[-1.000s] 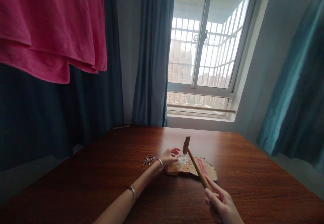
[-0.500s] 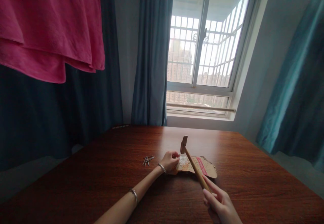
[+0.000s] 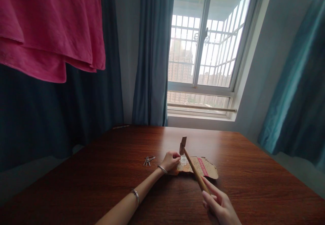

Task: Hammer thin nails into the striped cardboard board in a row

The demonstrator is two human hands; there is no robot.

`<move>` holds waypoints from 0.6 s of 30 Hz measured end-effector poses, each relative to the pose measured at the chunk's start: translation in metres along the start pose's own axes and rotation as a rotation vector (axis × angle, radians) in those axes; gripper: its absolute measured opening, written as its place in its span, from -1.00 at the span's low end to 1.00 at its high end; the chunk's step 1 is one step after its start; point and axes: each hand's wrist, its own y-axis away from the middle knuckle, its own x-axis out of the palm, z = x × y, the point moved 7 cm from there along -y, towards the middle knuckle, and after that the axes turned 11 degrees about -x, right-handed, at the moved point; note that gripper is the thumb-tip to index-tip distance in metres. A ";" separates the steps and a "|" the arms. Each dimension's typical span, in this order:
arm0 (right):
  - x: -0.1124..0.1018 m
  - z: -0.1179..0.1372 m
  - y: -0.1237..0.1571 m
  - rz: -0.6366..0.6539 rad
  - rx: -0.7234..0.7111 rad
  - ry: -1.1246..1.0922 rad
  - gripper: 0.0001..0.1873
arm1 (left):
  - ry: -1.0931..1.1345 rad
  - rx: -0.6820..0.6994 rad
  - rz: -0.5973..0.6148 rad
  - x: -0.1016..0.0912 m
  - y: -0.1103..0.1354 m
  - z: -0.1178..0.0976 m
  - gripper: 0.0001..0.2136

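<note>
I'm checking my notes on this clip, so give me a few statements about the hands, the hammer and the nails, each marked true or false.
1. The right hand grips the hammer by its wooden handle. True.
2. The hammer's head lies flat on the table. False: it is up in the air, close to the left hand's fingers.
3. The left hand is at the near-left end of the patterned piece. True.
4. The loose nails lie to the right of the patterned piece. False: they lie left of the left hand.
</note>
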 end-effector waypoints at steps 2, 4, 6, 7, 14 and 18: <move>0.001 -0.001 -0.001 -0.001 0.001 -0.012 -0.09 | -0.003 -0.008 0.003 0.000 0.000 0.000 -0.77; 0.003 -0.002 -0.002 -0.003 0.000 -0.036 -0.11 | -0.010 -0.006 0.003 0.000 0.001 0.000 -0.77; 0.003 -0.004 -0.002 -0.011 -0.002 -0.042 -0.08 | -0.020 -0.009 0.005 0.000 0.001 0.000 -0.77; 0.003 -0.005 -0.002 -0.011 0.000 -0.041 -0.06 | -0.026 -0.010 0.008 0.000 0.001 0.000 -0.77; 0.004 -0.005 0.000 0.040 -0.006 -0.036 -0.12 | -0.028 -0.002 0.013 -0.003 0.004 -0.006 -0.76; -0.001 -0.013 -0.001 -0.015 -0.052 -0.053 -0.12 | -0.062 -0.038 0.023 -0.002 0.005 -0.006 -0.75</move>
